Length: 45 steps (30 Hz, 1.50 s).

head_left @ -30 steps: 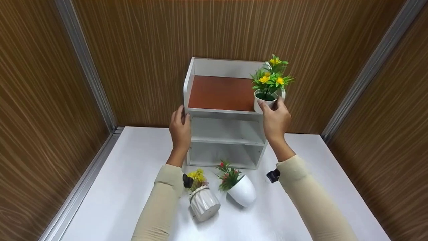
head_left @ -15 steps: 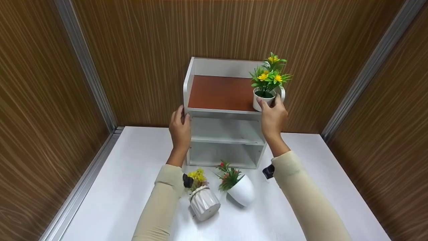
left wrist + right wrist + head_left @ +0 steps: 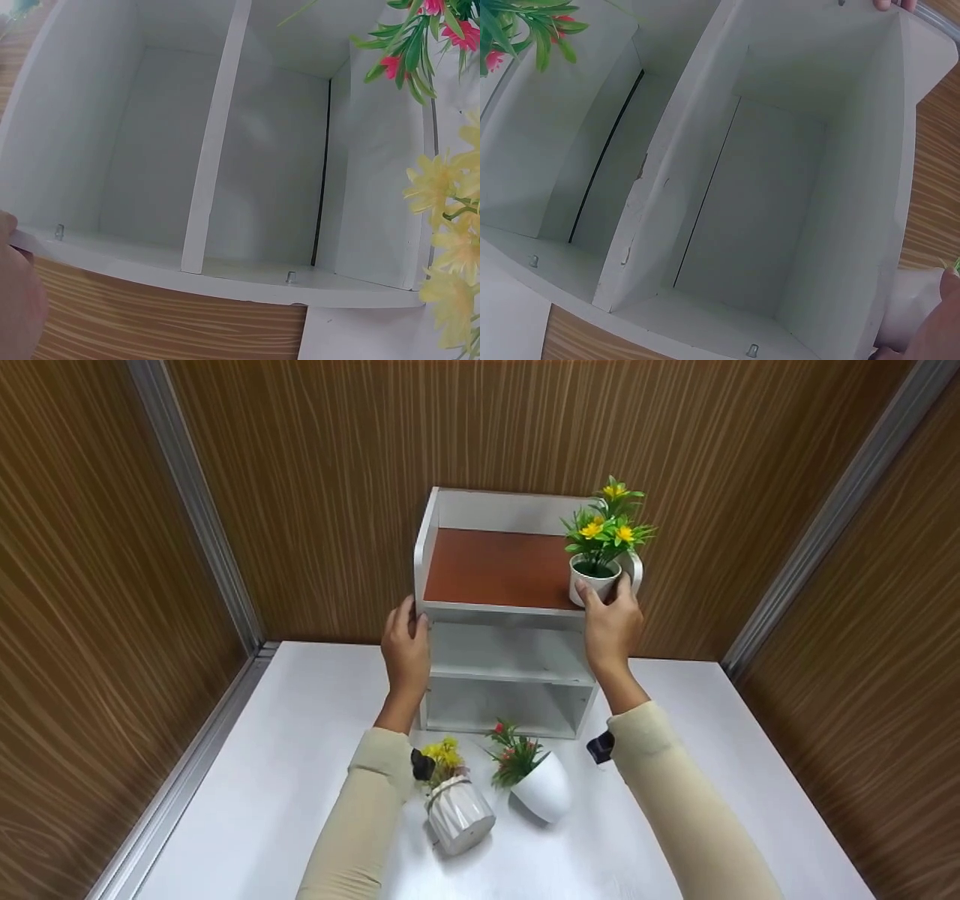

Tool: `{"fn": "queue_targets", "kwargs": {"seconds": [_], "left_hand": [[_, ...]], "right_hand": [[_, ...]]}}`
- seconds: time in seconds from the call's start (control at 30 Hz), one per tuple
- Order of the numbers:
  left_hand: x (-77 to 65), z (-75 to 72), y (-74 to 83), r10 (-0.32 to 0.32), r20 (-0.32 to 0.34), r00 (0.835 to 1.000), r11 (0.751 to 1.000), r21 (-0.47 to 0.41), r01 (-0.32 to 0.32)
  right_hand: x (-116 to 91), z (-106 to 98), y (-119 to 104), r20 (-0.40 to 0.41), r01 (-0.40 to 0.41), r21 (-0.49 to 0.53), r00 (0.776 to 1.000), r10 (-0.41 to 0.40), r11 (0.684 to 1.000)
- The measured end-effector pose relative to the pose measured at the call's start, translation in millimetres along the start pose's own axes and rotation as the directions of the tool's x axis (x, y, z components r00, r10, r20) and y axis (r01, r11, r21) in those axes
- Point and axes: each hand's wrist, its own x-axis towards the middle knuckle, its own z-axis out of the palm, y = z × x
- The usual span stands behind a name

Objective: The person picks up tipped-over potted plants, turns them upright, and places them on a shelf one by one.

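Observation:
In the head view, a white pot [image 3: 598,583] of green leaves and yellow flowers stands upright at the front right corner of a white shelf unit's [image 3: 510,607] brown top. My right hand [image 3: 613,630] grips this pot, thumb in front and fingers round its right side; the pot's lower part shows beside the hand in the right wrist view. My left hand [image 3: 406,649] holds the unit's left side panel, thumb at the front edge, the other fingers along the outside. The left wrist view catches that hand only at its left edge, against the panel.
Two potted plants lie tipped over before the unit: a ribbed white pot [image 3: 459,817] with yellow flowers and a smooth white pot [image 3: 546,787] with red flowers. Below the top are two open compartments. Wood-grain walls [image 3: 315,510] enclose the white table [image 3: 315,720].
My right hand and the yellow-flowered pot have shifted slightly back and a little left on the unit's top. My left hand stays on the side panel.

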Motion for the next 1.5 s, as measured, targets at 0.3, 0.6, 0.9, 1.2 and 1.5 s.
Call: {"fn": "queue_targets", "kwargs": {"seconds": [0.3,0.6,0.9,1.2,1.5], "left_hand": [[0.1,0.4,-0.2,0.006,-0.007,1.0,1.0,0.01,-0.006],[-0.2,1.8,-1.4,-0.004,-0.003,1.0,1.0,0.009,0.004],[0.0,0.2,0.3,-0.018,0.0,1.0,1.0,0.003,0.018],[-0.4,0.5,-1.0,-0.014,-0.003,1.0,1.0,-0.003,0.014],[0.3,0.1,-0.6,-0.021,0.001,1.0,1.0,0.002,0.021]], "right_hand": [[-14,-12,5,0.042,0.053,0.086,0.998,-0.057,0.995],[-38,-33,13,0.051,0.074,0.131,0.995,-0.081,0.989],[-63,-54,30,0.104,0.059,0.133,0.992,-0.073,0.989],[-90,-65,48,0.19,0.086,0.043,0.977,-0.092,0.995],[-122,-68,78,0.333,0.05,-0.085,0.943,-0.019,0.995]]}}
